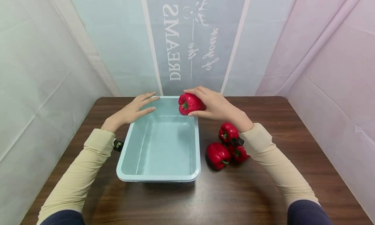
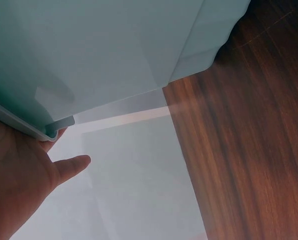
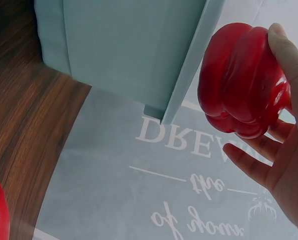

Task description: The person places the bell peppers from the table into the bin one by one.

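My right hand (image 1: 213,104) grips a red bell pepper (image 1: 189,104) by its sides, thumb below and fingers over the top, above the right rim of a pale blue plastic basin (image 1: 168,178). In the right wrist view the held pepper (image 3: 241,80) appears close beside the basin's rim, its lobed end in sight. My left hand (image 1: 133,109) hovers with straight, spread fingers over the basin's back left corner. From the left wrist, the palm and thumb of that hand (image 2: 24,175) show beyond the basin wall (image 2: 104,50). Nothing lies inside the basin.
Right of the basin, three more red peppers cluster on the dark wooden table (image 1: 249,192): one in front (image 1: 218,155), one behind (image 1: 228,132) and one (image 1: 239,153) partly covered by the right wrist camera. A grey-blue curtain (image 1: 202,39) with mirrored lettering hangs behind the table.
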Motion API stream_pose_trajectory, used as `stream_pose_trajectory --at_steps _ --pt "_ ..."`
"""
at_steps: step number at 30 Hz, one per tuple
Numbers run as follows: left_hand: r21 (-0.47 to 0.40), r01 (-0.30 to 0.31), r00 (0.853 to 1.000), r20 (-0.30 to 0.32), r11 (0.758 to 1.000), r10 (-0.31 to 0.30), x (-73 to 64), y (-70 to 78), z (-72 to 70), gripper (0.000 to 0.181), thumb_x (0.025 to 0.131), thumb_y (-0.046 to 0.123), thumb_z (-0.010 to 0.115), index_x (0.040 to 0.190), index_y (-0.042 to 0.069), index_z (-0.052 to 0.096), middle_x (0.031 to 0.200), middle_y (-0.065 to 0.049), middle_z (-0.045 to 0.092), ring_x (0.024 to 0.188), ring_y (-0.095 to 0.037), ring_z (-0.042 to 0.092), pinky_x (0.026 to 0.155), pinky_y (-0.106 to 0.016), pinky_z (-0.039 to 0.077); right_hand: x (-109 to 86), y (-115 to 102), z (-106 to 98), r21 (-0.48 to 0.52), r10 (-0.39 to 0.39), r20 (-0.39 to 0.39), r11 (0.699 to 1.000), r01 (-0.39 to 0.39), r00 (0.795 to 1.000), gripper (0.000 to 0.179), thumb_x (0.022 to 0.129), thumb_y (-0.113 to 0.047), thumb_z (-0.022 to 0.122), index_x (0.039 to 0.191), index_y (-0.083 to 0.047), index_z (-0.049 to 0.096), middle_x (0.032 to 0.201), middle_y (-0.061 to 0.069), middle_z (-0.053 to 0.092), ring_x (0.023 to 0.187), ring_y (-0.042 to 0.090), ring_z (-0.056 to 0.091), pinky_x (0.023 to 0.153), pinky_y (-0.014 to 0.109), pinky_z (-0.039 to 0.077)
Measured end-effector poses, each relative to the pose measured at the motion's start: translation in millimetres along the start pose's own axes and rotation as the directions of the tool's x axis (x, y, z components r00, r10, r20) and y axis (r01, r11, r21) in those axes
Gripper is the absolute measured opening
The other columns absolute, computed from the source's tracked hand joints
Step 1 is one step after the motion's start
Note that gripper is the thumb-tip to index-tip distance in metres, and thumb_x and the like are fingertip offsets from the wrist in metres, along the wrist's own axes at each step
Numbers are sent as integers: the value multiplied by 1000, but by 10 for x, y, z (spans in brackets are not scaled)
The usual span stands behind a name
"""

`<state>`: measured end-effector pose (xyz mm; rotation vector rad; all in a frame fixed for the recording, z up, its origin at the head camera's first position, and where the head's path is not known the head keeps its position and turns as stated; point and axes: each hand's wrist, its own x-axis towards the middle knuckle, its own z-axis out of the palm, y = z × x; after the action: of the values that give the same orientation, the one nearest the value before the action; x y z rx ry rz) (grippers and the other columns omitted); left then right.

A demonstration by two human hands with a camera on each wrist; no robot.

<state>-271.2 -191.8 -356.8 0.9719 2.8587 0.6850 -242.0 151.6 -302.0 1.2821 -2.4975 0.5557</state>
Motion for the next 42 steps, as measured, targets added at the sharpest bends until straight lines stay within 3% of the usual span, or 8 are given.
stream_pose_trajectory --at_steps 12,25,42 --pt "6 -3 1000 -9 1000 3 -69 76 62 53 97 45 41 146 33 26 156 0 12 143 -30 4 109 -59 10 -38 -32 58 -10 -28 3 1000 28 1000 71 79 -56 63 137 -22 42 117 -5 51 102 7 50 78 29 51" --pt "10 -9 1000 -21 1000 9 -73 58 87 52 97 45 40 146 32 27 156 0 12 142 -29 5 109 -58 10 -19 -35 83 -37 -39 -6 999 39 999 72 79 -62 59 137 -23 42 116 -5 51 101 6 49 77 28 51" --pt "1 -2 1000 -18 1000 2 -53 50 57 52 96 47 41 145 36 27 155 6 13 142 -27 7 109 -56 12 62 -55 105 -33 -27 14 999 27 1000 73 78 -54 66 138 -22 41 120 -4 51 105 9 49 76 28 52"
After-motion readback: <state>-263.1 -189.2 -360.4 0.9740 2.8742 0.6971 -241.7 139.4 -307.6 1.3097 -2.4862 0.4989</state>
